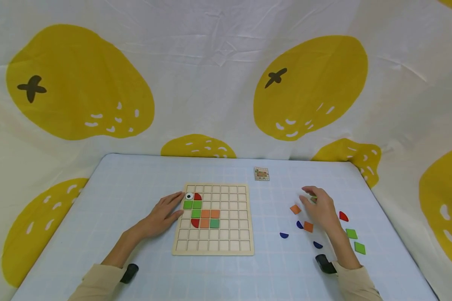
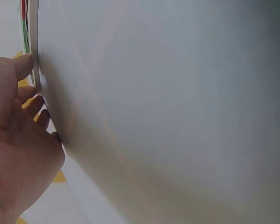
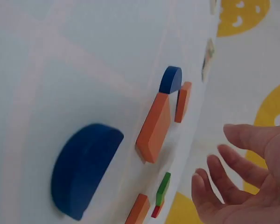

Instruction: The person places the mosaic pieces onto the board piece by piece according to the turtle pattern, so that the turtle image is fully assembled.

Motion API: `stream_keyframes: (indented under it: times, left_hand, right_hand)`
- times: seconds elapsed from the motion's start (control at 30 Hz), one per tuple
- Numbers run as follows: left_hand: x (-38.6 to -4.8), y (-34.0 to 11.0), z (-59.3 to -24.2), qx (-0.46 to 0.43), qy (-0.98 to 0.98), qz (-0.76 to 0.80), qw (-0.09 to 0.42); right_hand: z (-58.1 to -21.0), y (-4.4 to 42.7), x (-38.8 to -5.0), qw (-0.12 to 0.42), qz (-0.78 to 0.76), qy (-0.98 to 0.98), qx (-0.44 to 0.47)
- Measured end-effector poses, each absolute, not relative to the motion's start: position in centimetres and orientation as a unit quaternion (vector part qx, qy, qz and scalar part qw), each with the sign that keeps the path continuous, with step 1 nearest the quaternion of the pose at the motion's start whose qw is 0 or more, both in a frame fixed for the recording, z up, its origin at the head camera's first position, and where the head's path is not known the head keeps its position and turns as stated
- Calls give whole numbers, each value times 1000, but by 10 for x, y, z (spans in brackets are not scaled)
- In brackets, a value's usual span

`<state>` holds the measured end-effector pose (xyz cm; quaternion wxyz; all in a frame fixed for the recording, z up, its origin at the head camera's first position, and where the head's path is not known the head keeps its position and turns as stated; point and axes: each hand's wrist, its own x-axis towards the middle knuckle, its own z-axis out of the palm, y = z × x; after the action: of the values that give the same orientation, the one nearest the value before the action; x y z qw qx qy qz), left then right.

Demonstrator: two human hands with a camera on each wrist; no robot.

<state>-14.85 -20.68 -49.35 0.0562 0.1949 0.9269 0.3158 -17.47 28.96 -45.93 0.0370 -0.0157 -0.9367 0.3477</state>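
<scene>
My left hand (image 1: 161,215) lies at the left edge of a wooden grid board (image 1: 226,247), its thumb and fingertips touching the rim. Seen from the left wrist, that hand (image 2: 25,140) is only loosely bent. On the board sit a round eye tile (image 1: 189,196), red quarter-round tiles (image 1: 197,196), green squares (image 1: 196,204), orange squares (image 1: 205,214) and a teal square (image 1: 214,223). My right hand (image 1: 321,207) hovers over the loose pieces, above a partly hidden green tile (image 1: 314,198). The right wrist view shows this hand (image 3: 252,172) with its fingers spread apart and nothing between them.
Around the right hand lie orange squares (image 1: 308,226), dark blue half-round tiles (image 1: 284,235), a red quarter-round tile (image 1: 343,216) and green tiles (image 1: 359,248). A small picture card (image 1: 261,174) lies behind the board. A lemon-print cloth (image 1: 203,83) hangs behind the table.
</scene>
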Motion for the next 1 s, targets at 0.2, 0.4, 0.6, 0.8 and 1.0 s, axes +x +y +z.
stream_keyframes:
  times: [0.2,0.4,0.6,0.8,1.0]
  left_hand:
    - [-150,-207,-494,191,929,310,61]
    - [-149,-207,-494,191,930,310,60]
    - [-148,-206,-492,198,928,311,52]
    - [-148,-207,-492,201,928,311,49]
    - [-149,-207,-493,199,930,304,49]
  right_hand:
    - [-457,302,-182,7,328,-944,-25]
    - [-461,316,-187,0,313,-950,-6]
    - [-459,319,-189,-31,301,-953,-22]
    - [-460,320,-193,-62,285,-955,-45]
    - [-462,321,-194,-61,288,-955,-44]
